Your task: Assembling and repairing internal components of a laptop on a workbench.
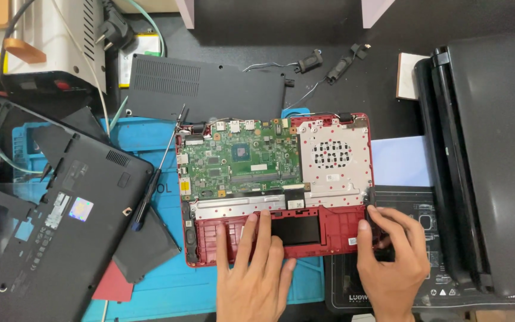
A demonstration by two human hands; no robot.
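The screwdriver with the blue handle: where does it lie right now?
In the head view the screwdriver lies slanted on the blue mat, left of the opened red laptop and right of the black laptop base.

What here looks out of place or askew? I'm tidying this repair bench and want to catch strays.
A screwdriver lies slanted half across the black laptop base and the blue mat. Two small speakers trail loose wires on the table. Both hands rest on the opened red laptop.
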